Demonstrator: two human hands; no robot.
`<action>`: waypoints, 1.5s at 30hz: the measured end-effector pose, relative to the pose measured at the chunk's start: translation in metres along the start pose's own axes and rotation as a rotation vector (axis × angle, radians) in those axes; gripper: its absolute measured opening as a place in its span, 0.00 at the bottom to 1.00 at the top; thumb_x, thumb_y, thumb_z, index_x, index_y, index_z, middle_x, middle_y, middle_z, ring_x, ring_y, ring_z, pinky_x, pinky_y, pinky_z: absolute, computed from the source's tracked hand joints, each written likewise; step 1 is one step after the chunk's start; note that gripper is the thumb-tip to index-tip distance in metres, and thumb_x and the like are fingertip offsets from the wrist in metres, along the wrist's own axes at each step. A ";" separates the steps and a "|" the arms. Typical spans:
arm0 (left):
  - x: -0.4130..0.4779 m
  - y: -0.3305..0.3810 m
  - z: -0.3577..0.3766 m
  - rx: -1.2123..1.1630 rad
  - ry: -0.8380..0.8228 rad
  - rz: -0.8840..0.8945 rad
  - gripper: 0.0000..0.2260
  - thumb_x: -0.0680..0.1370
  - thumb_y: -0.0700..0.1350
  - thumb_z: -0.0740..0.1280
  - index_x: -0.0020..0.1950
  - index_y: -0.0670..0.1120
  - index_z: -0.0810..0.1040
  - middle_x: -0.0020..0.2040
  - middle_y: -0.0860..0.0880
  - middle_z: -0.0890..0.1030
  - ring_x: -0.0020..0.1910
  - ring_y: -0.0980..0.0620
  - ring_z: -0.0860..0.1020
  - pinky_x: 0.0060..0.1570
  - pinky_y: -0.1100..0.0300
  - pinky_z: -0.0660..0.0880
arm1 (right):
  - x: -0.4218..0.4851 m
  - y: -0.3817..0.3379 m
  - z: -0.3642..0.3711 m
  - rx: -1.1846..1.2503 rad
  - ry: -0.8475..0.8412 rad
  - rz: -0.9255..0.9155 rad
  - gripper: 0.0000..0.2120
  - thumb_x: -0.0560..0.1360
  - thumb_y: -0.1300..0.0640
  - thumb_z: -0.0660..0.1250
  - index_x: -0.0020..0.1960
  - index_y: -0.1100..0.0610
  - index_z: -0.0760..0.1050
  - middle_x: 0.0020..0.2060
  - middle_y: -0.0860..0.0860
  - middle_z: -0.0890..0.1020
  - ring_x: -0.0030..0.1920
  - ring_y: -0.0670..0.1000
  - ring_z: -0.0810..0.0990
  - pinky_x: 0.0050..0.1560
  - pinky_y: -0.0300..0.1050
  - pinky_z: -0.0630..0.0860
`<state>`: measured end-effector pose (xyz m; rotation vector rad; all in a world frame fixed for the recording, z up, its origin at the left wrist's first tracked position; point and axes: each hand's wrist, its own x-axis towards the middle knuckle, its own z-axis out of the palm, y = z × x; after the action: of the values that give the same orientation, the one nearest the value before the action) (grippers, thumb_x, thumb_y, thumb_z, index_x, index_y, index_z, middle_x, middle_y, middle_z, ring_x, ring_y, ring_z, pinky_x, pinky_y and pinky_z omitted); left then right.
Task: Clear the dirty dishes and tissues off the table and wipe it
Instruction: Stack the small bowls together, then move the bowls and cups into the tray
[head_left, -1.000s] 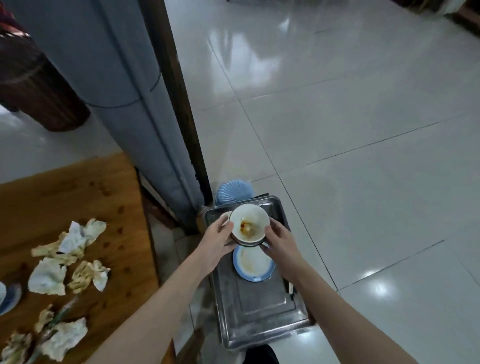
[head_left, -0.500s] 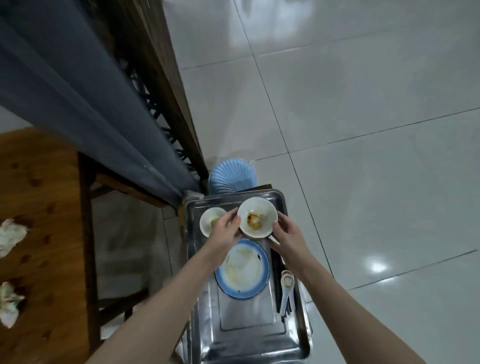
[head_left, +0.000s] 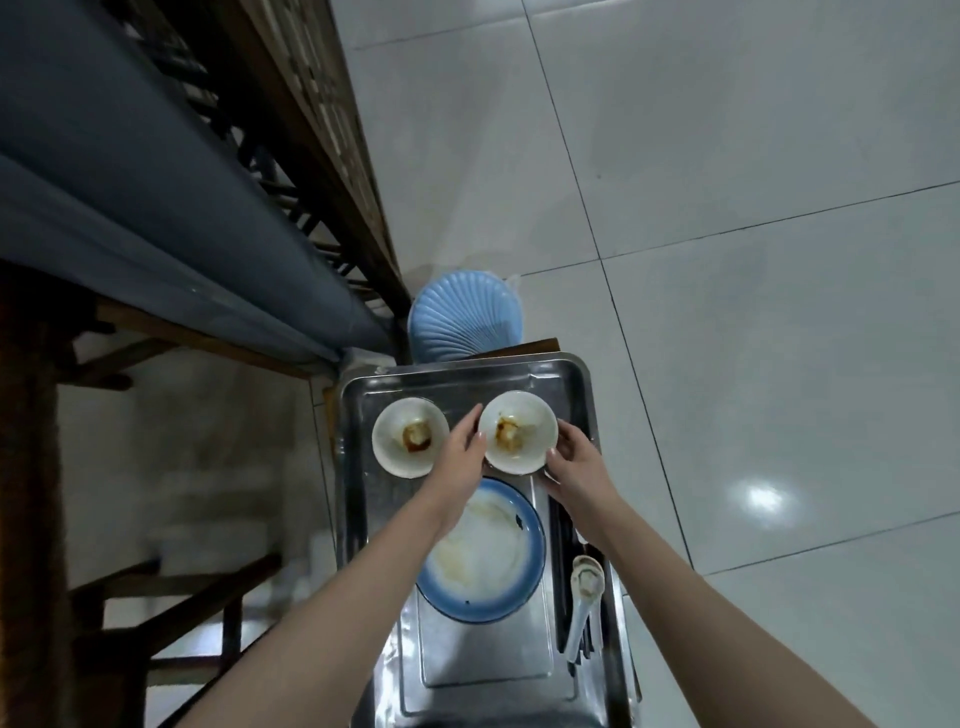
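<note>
Both hands held one bowl (head_left: 519, 434) at the far end of the steel tray (head_left: 467, 371).

L hand (head_left: 460, 460): fingers laid along the bowl's left side, thumb at the near rim. R hand (head_left: 574, 465): fingers curled round the right rim. The grip closed on the bowl from both sides, w/ nothing else held. Could not tell whether the bowl sat on the tray or hung just above it. Bowl interior: white, w/ brown sauce residue at centre.

2nd bowl (head_left: 410, 436), same type and residue, stood upright on the tray just left of the first, w/ the L fingers between them. Plate (head_left: 483, 551), blue-rimmed and smeared, lay nearer the person, partly under the L forearm. Spoon (head_left: 586, 582) and dark chopsticks (head_left: 560, 566) lay along the tray's right edge, beside the plate.

A blue ribbed, shell-shaped item (head_left: 462, 317) stood beyond the tray's far end. Grey curtain (head_left: 156, 182) hung at left. Glossy white floor tiles (head_left: 727, 260) lay at right.
</note>
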<state>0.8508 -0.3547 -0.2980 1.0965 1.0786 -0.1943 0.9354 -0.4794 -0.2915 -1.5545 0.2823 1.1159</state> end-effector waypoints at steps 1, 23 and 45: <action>0.004 -0.002 -0.001 0.019 0.006 -0.010 0.21 0.84 0.42 0.55 0.77 0.51 0.60 0.74 0.48 0.67 0.72 0.49 0.66 0.72 0.47 0.63 | 0.002 0.003 0.001 -0.003 -0.008 0.013 0.22 0.77 0.64 0.64 0.70 0.58 0.66 0.62 0.54 0.75 0.61 0.51 0.76 0.46 0.39 0.79; -0.078 0.032 -0.022 0.204 -0.063 0.028 0.22 0.83 0.37 0.55 0.77 0.48 0.59 0.72 0.52 0.67 0.70 0.56 0.65 0.63 0.62 0.65 | -0.073 -0.032 0.010 -0.173 0.095 -0.092 0.23 0.75 0.65 0.67 0.69 0.56 0.69 0.52 0.41 0.77 0.48 0.35 0.75 0.43 0.31 0.70; -0.386 0.053 -0.203 0.090 -0.007 0.328 0.20 0.82 0.36 0.58 0.73 0.50 0.67 0.68 0.48 0.73 0.61 0.50 0.73 0.61 0.51 0.68 | -0.349 -0.022 0.171 -0.159 0.133 -0.473 0.16 0.76 0.68 0.65 0.60 0.54 0.75 0.51 0.51 0.81 0.49 0.46 0.79 0.46 0.37 0.74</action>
<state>0.5628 -0.3050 0.0296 1.3356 0.8758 0.0143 0.6852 -0.4566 0.0062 -1.7240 -0.0895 0.6783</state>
